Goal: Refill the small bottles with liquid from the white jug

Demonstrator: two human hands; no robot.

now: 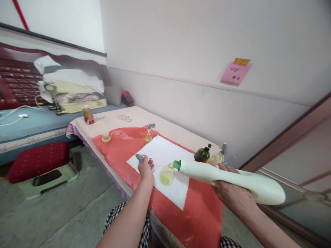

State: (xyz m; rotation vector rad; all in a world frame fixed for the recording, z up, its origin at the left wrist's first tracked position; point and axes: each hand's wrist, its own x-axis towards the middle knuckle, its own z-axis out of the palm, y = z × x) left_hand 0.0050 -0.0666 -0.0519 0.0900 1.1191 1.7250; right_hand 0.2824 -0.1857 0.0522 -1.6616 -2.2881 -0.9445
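I see right hand [232, 193] wrapped round big white bottle [232, 179], green spout [177, 164] tilted over small round bottle [167, 174]. Left hand [146, 169] at its 9 o'clock pinches grey sprayer cap [140, 158]. Risk: small bottle unsteadied, pour may miss neck, soak white cloth [165, 155].

Two hands are seen, left [146, 169] and right [232, 193]. Counted on the table [165, 125]: two clear spray bottles [148, 133] [219, 155], one dark green bottle [202, 154], one round flask [167, 174], one white jug [232, 178], one white cloth [168, 155], one brown bottle [88, 115].

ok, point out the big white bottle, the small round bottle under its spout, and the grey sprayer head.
big white bottle [232, 179], head view, mid body
small round bottle [167, 174], head view, belly
grey sprayer head [140, 157], head view, top
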